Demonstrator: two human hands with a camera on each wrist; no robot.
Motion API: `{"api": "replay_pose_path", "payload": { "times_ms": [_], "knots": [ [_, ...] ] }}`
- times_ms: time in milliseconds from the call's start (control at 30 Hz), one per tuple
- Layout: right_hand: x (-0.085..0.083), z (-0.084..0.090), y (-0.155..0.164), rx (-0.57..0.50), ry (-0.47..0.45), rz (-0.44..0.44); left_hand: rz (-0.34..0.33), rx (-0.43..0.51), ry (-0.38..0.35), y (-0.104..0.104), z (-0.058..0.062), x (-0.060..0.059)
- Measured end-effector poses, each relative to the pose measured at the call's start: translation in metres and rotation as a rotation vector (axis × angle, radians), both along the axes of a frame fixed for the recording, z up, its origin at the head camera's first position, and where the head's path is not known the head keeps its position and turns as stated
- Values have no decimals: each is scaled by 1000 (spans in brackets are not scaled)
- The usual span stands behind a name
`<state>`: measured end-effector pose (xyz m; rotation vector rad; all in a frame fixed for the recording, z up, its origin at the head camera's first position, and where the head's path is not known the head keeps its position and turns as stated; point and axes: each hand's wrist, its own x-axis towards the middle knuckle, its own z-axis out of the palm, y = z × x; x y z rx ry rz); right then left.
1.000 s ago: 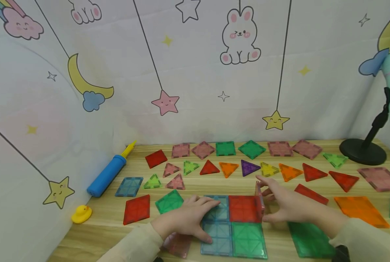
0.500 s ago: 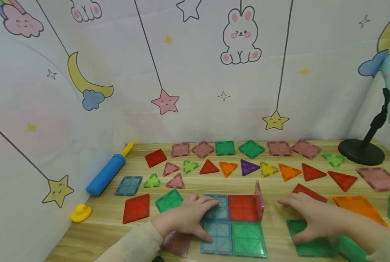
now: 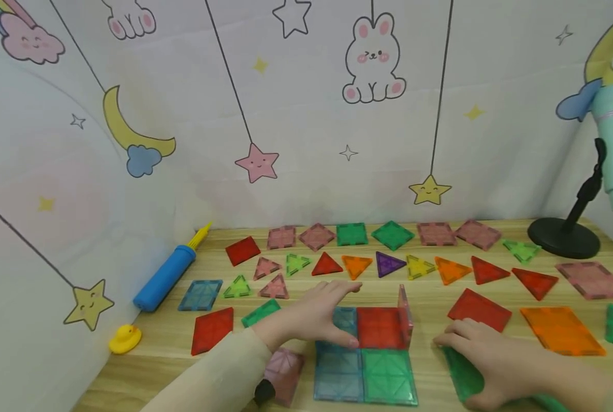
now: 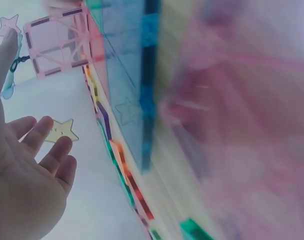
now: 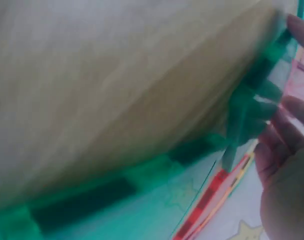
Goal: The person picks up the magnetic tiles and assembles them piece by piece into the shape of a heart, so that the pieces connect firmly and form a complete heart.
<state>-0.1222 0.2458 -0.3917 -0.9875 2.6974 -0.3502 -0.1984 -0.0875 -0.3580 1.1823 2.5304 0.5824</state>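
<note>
Pressing green tile (image 3: 463, 375), apparently under right hand (image 3: 484, 357)

The head view looks forward and down from above the table (image 3: 430, 286), taking in both hands, the spread tiles and the printed backdrop (image 3: 306, 114) behind. The left wrist view sits very close beside the left hand (image 4: 27, 175), low at the tiles, facing the backdrop; it shares the upright pink tile (image 4: 57, 42) (image 3: 403, 306). The right wrist view lies almost against the green tile (image 5: 117, 200) (image 3: 461, 375), blurred.
</note>
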Motion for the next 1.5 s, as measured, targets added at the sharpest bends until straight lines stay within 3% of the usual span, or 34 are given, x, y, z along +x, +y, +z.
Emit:
{"api": "replay_pose_path", "payload": {
  "times_ms": [233,467,633,767,933,1200,1367,1500],
  "knots": [
    [3,6,-10,-208,-35,-40,-9,41,-43,22,3,-3],
    [5,-2,-18,-553,122,109,26,76,-68,45,2,-8],
    [6,-7,-25,-677,107,154,5,109,-54,64,4,-12],
    [9,-7,-30,-712,39,137,-48,114,-25,73,3,-14],
    [13,-6,-36,-729,21,124,-72,108,-17,77,1,-13],
    [13,-4,-38,-739,-36,74,-64,138,-68,75,-1,-11],
    [12,-1,-37,-678,-90,-2,-41,136,-107,68,-4,-11],
    [10,-1,-37,-647,-77,11,-17,106,-147,57,-9,-12]
  ]
}}
